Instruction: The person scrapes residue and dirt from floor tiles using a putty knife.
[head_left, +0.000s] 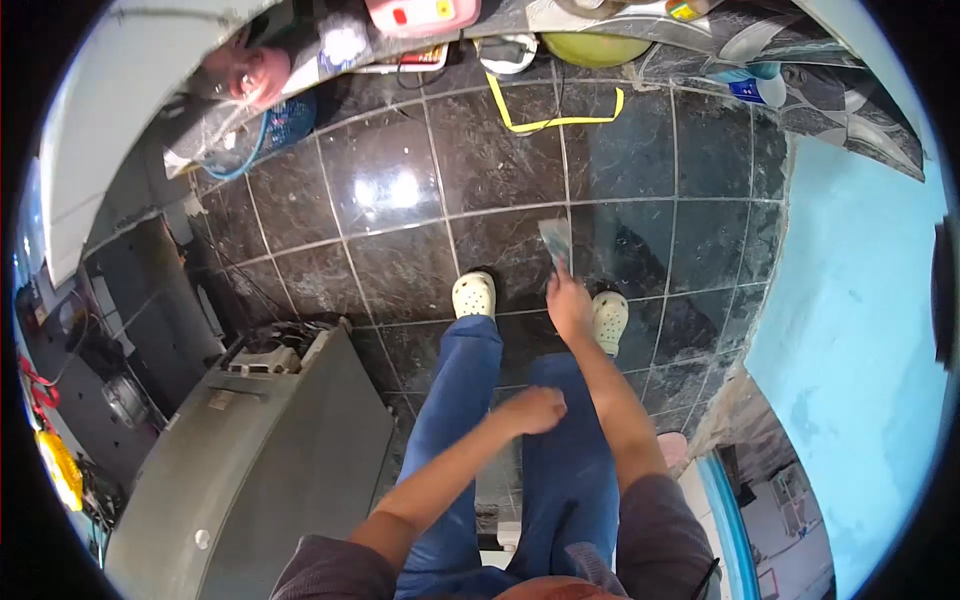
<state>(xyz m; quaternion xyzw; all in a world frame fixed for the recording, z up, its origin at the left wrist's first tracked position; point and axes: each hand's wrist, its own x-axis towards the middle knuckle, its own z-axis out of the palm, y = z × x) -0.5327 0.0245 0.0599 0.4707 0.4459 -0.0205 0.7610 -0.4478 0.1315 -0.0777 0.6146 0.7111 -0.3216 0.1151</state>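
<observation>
My right hand (570, 308) reaches down in front of my legs, its fingers closed round a putty knife (554, 240). The tool's flat, greyish, wide end points away from me over the dark tiled floor (500, 240). My left hand (538, 410) is curled into a loose fist in front of my thighs, with nothing showing in it. Below the hands are my blue trousers (455, 380). One pale clog (473, 295) is on my left foot and another pale clog (610, 322) is on my right, just beside the right hand.
A bent yellow strip (560, 123) lies on the tiles ahead, under a patterned counter (690, 45). Under it at the left stands a blue basket (285, 125). A grey refrigerator (230, 470) is close on my left. The light-blue wall (860, 310) bounds the right side.
</observation>
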